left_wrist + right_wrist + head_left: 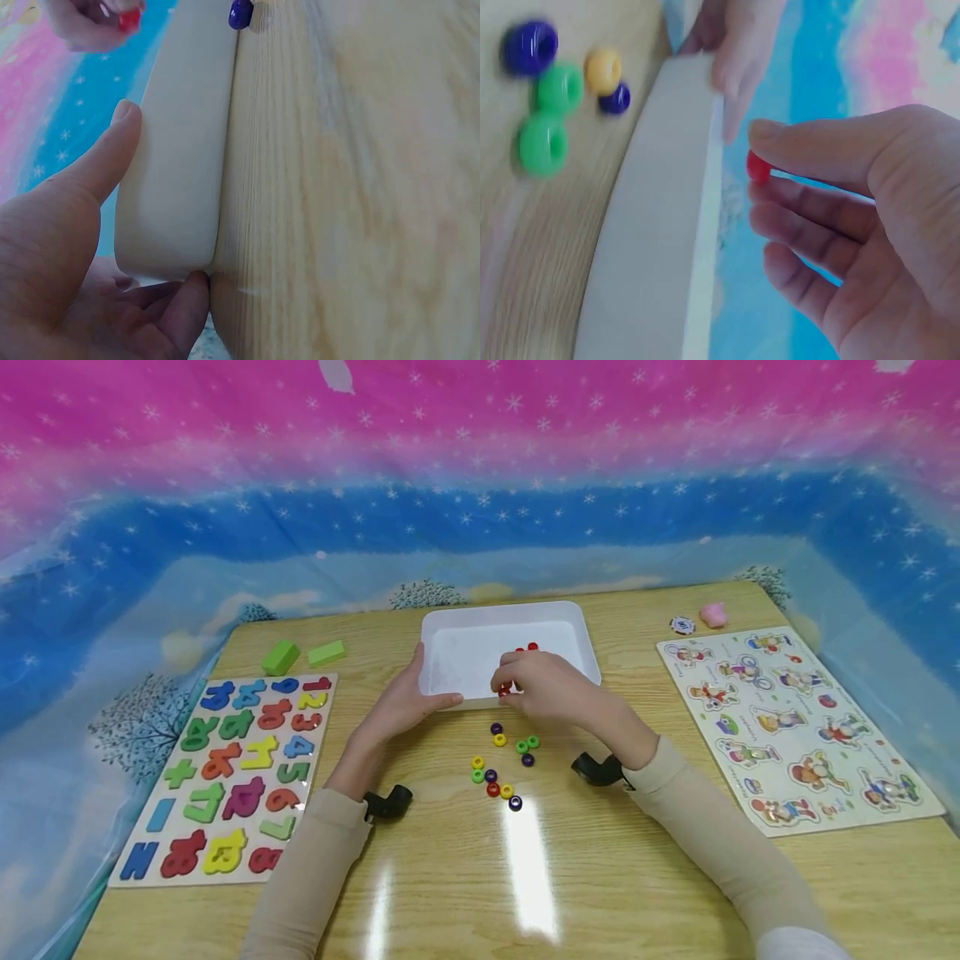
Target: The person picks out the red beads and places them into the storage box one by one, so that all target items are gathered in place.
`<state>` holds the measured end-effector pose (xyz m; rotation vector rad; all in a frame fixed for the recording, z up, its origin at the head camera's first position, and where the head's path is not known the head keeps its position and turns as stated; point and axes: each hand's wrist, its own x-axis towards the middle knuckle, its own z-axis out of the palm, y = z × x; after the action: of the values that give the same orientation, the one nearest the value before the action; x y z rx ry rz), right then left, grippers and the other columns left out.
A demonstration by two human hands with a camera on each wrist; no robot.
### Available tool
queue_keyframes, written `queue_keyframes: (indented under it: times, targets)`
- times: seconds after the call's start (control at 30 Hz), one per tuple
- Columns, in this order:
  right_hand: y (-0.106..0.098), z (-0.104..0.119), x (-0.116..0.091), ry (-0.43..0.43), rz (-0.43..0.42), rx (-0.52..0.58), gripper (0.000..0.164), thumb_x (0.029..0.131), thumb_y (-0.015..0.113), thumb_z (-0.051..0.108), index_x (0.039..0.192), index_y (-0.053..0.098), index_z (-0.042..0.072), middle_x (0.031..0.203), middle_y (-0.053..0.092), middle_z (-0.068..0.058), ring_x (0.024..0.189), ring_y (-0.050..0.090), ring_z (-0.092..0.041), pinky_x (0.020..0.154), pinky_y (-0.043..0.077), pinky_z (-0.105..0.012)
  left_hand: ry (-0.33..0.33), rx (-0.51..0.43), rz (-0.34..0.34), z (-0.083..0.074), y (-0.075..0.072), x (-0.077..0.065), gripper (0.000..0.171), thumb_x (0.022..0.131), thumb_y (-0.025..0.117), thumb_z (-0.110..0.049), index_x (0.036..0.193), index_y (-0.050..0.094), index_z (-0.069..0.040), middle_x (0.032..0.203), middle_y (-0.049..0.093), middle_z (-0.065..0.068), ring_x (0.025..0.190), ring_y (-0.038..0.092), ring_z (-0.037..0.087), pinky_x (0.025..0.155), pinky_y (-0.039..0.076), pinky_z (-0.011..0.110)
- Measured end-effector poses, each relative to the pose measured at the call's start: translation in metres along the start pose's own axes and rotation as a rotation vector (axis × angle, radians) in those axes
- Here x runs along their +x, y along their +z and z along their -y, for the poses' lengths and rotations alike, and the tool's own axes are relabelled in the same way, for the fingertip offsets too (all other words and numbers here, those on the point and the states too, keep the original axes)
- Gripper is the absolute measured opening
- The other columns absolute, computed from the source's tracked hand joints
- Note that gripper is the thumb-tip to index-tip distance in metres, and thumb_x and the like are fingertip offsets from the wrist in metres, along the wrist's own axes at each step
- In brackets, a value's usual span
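My left hand (401,697) grips the front left corner of a white plastic tray (510,616). In the left wrist view its thumb lies along the tray's wall (176,165), with curled fingers at the lower corner. My right hand (551,685) is over the tray's front edge and pinches a red bead (758,166) between thumb and index finger; its other fingers are loosely bent. Beyond that hand, a few red beads (532,647) lie inside the tray. On the table before the tray are several purple, yellow and green beads (533,742) and one red bead (492,790).
At the left lies a number puzzle board (232,752), with two green blocks (326,652) behind it. A picture puzzle board (795,731) lies at the right, near a poker chip (682,625) and a pink pig figure (714,615). Printed cloth surrounds the table's back and sides.
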<state>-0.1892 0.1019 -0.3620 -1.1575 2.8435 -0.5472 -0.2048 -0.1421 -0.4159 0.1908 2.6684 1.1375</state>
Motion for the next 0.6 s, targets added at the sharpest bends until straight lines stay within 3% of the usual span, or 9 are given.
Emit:
queue_keyframes:
  times: [0.17,0.33,0.6]
  targets:
    - [0.007,-0.025,0.012,0.093,-0.044,0.083,0.013,0.084,0.067,0.016,0.095,0.071,0.013,0.088,0.063,0.002,0.075,0.055,-0.013,0.068,0.047,-0.028,-0.015,-0.003,-0.012,0.001,0.0,-0.001,0.117,0.071,0.07,-0.058,0.149,-0.008,-0.02,0.157,0.014,0.006,0.141,0.024,0.025,0.11,0.03,0.048]
    - [0.02,-0.045,0.025,0.185,-0.02,0.16,0.011,0.084,0.064,0.015,0.093,0.071,0.011,0.087,0.066,-0.001,0.076,0.056,-0.016,0.071,0.047,-0.031,-0.013,0.002,-0.011,0.001,0.0,-0.001,0.117,0.072,0.07,-0.057,0.149,-0.008,-0.02,0.157,0.014,0.006,0.142,0.023,0.025,0.11,0.029,0.048]
    - [0.029,-0.056,0.031,0.262,-0.015,0.116,0.004,0.084,0.065,0.018,0.082,0.068,0.015,0.096,0.065,-0.001,0.083,0.056,-0.017,0.073,0.046,-0.033,-0.025,0.008,-0.014,0.002,0.001,0.0,0.116,0.072,0.07,-0.057,0.149,-0.009,-0.021,0.157,0.013,0.007,0.142,0.023,0.026,0.111,0.028,0.048]
